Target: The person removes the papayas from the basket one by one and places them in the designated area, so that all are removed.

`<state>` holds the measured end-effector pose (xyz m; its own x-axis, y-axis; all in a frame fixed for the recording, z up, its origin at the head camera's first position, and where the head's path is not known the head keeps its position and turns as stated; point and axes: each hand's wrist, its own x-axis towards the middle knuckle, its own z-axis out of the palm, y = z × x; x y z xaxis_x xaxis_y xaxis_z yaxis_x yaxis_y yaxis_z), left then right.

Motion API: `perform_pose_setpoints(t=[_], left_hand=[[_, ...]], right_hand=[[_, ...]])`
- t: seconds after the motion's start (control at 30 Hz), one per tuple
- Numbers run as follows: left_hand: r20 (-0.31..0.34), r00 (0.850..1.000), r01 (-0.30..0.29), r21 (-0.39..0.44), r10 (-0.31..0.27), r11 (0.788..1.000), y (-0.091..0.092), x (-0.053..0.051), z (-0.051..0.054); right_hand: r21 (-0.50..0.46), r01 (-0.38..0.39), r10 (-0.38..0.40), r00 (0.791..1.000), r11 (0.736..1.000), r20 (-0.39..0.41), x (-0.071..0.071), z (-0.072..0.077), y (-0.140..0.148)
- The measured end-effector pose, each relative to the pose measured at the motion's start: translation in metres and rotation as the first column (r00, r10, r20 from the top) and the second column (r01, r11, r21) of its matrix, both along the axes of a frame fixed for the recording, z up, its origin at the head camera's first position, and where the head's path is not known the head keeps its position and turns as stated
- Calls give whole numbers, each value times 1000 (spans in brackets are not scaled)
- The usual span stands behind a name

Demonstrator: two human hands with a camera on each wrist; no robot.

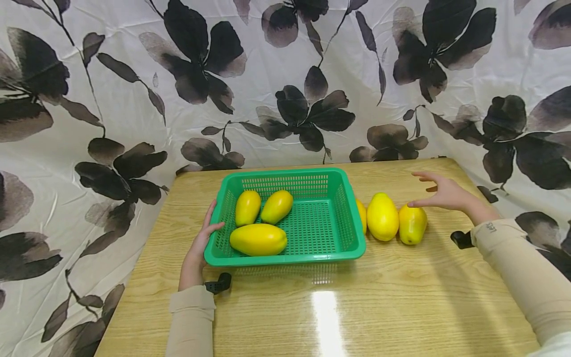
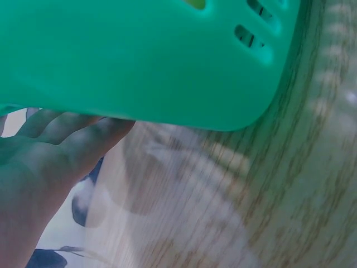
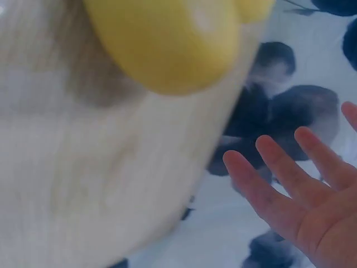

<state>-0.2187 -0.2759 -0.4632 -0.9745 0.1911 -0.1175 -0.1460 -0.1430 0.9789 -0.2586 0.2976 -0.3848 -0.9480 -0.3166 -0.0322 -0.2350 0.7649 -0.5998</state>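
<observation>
A green basket (image 1: 285, 259) holds three yellow fruits, one of them a long fruit (image 1: 258, 240) lying crosswise at the front left. My left hand (image 1: 199, 248) grips the basket's left side, thumb over the rim and fingers along the outer wall. The left wrist view shows fingers of the left hand (image 2: 61, 145) against the basket wall (image 2: 139, 67). Right of the basket, my right hand (image 1: 450, 196) is spread, its thumb tip over the top of a yellow-green fruit (image 1: 412, 225). Whether they touch, I cannot tell. In the right wrist view the right hand (image 3: 301, 195) holds nothing; a yellow fruit (image 3: 167, 44) shows nearby.
A yellow fruit (image 1: 382, 218) stands between the rightmost fruit and another fruit (image 1: 361, 215) partly hidden by the basket's right edge. The wooden table (image 1: 267, 317) meets a floral cloth (image 1: 285, 64) at its back and sides.
</observation>
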Motion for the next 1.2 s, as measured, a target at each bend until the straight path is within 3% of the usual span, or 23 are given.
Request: perform_pose_setpoints(t=[0.13, 0.4, 0.83, 1.2], left_hand=[[-1, 1000, 6, -8, -6, 1000, 0, 0, 0], [-5, 1000, -9, -28, 9, 1000, -2, -1, 0], [5, 1000, 10, -23, -10, 1000, -3, -1, 0], [-5, 1000, 21, -14, -21, 1000, -3, -1, -1]], right_hand=[[-9, 10, -10, 1000, 1000, -25, -3, 18, -4], [75, 32, -27, 997, 997, -68, -6, 45, -14], [44, -89, 92, 993, 995, -77, -17, 60, -57], [78, -209, 218, 967, 975, -128, -33, 65, -106]])
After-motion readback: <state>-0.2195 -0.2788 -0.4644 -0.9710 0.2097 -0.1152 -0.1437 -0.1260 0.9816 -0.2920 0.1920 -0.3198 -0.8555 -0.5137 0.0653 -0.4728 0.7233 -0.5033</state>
